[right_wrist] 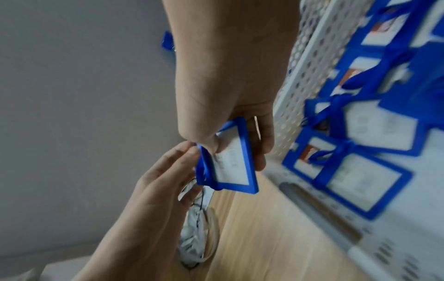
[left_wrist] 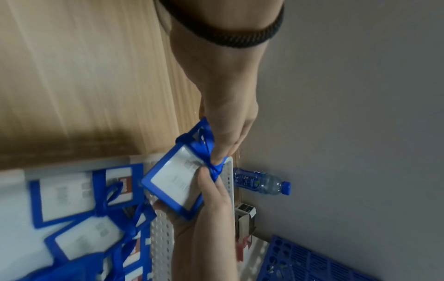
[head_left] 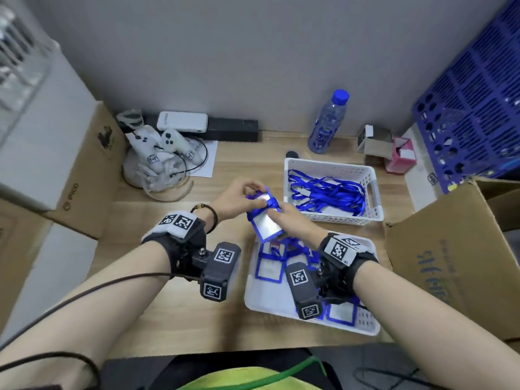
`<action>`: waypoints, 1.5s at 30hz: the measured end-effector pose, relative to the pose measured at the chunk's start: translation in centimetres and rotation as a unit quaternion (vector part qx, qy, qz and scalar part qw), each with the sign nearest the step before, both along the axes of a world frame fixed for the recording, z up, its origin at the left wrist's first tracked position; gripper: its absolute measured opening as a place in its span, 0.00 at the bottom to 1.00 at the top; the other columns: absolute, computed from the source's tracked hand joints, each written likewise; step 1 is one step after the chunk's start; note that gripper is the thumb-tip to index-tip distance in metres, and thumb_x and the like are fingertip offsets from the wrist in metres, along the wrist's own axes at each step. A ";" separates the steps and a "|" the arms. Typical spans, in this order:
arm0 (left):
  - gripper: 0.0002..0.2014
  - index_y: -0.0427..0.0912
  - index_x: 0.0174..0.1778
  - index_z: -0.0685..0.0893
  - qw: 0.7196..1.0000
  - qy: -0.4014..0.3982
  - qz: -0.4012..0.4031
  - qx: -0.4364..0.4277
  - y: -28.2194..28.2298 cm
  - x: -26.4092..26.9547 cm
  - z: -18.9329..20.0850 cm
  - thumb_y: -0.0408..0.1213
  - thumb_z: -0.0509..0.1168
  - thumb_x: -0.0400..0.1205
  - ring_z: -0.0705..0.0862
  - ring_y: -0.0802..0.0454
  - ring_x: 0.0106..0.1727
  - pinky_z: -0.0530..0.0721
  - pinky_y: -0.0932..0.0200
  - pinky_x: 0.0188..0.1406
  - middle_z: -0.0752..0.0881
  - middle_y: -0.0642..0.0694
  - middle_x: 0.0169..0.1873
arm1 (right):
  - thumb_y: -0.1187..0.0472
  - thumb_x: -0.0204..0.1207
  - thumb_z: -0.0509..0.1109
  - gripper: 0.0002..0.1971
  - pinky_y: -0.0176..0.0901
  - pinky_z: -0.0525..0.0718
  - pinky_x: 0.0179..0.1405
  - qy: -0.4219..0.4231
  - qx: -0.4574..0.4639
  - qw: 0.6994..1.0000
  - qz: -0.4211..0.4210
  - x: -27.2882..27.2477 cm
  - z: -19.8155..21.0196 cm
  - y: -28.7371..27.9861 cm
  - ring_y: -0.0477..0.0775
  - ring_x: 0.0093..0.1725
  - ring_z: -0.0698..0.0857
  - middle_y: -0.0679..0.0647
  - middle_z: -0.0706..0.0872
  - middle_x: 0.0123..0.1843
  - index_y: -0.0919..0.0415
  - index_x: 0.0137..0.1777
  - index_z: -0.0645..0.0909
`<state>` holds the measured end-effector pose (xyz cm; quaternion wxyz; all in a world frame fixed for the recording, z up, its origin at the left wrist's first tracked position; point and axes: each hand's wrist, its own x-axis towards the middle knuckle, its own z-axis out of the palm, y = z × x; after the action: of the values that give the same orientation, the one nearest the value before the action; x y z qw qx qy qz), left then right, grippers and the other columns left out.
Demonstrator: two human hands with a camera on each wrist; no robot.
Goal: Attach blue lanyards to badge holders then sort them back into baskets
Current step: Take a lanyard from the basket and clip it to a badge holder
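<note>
Blue-framed badge holder: held above the wooden surface, between your two baskets.
Left hand: your fingers pinch the blue lanyard at the holder's top edge.
Right hand: your fingers clamp the holder's frame.
Far basket: loose lanyards.
Near basket: finished badge holders.

Open desk surface lies front-left, under and beside the left forearm. Left edge walled by stacked cardboard boxes. Back-left blocked by controllers on a stand; a water bottle stands at the back wall. Right half taken by two white baskets, the far basket and near basket, almost touching. An open carton closes the right side.
</note>
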<state>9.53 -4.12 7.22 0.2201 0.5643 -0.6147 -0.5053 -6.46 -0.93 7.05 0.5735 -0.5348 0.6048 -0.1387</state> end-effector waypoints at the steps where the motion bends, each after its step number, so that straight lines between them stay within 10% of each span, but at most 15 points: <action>1: 0.12 0.37 0.53 0.86 0.999 -0.029 -0.014 -0.014 0.1 0.7 0.2 0.33 0.75 0.76 0.78 0.61 0.40 0.76 0.75 0.34 0.78 0.49 0.42 | 0.61 0.84 0.57 0.11 0.35 0.83 0.29 0.006 -0.004 1.000 0.006 0.8 0.1 -0.4 0.48 0.35 0.81 0.52 0.81 0.38 0.61 0.61 0.78; 4: 0.13 0.44 0.52 0.87 0.990 -0.128 0.000 -0.061 0.3 3.2 0.2 0.40 0.77 0.72 0.70 0.54 0.57 0.70 0.65 0.54 0.71 0.48 0.51 | 0.60 0.85 0.57 0.11 0.35 0.78 0.30 0.010 -0.003 1.000 0.029 3.2 0.7 -1.2 0.51 0.38 0.81 0.56 0.82 0.43 0.61 0.60 0.78; 12: 0.14 0.47 0.46 0.84 0.985 -0.154 -0.044 -0.062 1.8 9.0 -0.5 0.32 0.74 0.66 0.80 0.52 0.38 0.81 0.57 0.43 0.85 0.50 0.42 | 0.64 0.84 0.53 0.09 0.43 0.80 0.35 0.053 0.015 0.992 0.112 8.5 0.7 -1.5 0.56 0.43 0.82 0.60 0.84 0.48 0.60 0.54 0.75; 19: 0.07 0.43 0.37 0.79 0.971 -0.213 -0.095 -0.054 1.9 10.8 -1.8 0.28 0.68 0.67 0.76 0.51 0.34 0.68 0.68 0.27 0.81 0.50 0.31 | 0.61 0.82 0.57 0.09 0.39 0.77 0.29 0.095 0.023 0.982 0.164 11.2 0.6 -0.8 0.53 0.33 0.82 0.60 0.85 0.45 0.63 0.53 0.77; 23: 0.06 0.45 0.37 0.79 0.976 -0.194 -0.091 -0.034 1.3 11.0 -2.5 0.30 0.66 0.71 0.79 0.50 0.36 0.76 0.60 0.34 0.85 0.47 0.34 | 0.57 0.80 0.65 0.12 0.30 0.75 0.22 0.092 -0.008 0.991 0.096 10.9 0.1 -0.7 0.48 0.28 0.79 0.53 0.81 0.35 0.67 0.54 0.78; 29: 0.02 0.36 0.36 0.80 0.993 -0.102 -0.055 -0.031 0.4 10.7 -3.9 0.27 0.67 0.70 0.76 0.49 0.35 0.74 0.58 0.37 0.84 0.42 0.34 | 0.58 0.75 0.70 0.15 0.49 0.74 0.36 0.063 -0.068 0.996 0.009 10.8 -1.2 0.4 0.55 0.31 0.74 0.57 0.74 0.32 0.73 0.45 0.74; 33: 0.03 0.34 0.34 0.82 0.995 -0.100 0.008 0.009 0.0 12.6 -6.1 0.31 0.67 0.69 0.79 0.49 0.33 0.78 0.56 0.37 0.84 0.44 0.30 | 0.61 0.80 0.66 0.15 0.42 0.75 0.29 0.020 -0.078 0.997 0.018 10.0 -0.7 0.7 0.54 0.25 0.76 0.54 0.72 0.29 0.61 0.32 0.70; 45: 0.07 0.38 0.46 0.83 0.992 -0.011 0.070 0.104 -0.3 14.1 -7.1 0.30 0.70 0.73 0.80 0.56 0.26 0.86 0.57 0.39 0.83 0.45 0.32 | 0.41 0.83 0.55 0.23 0.36 0.76 0.31 0.051 0.098 0.994 0.016 11.0 -0.3 -1.6 0.51 0.35 0.81 0.54 0.83 0.49 0.59 0.58 0.79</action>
<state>23.64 -4.44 0.13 0.1885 0.6315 -0.5199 -0.5435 4.49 -2.55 6.72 0.5939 -0.4922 0.6350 -0.0419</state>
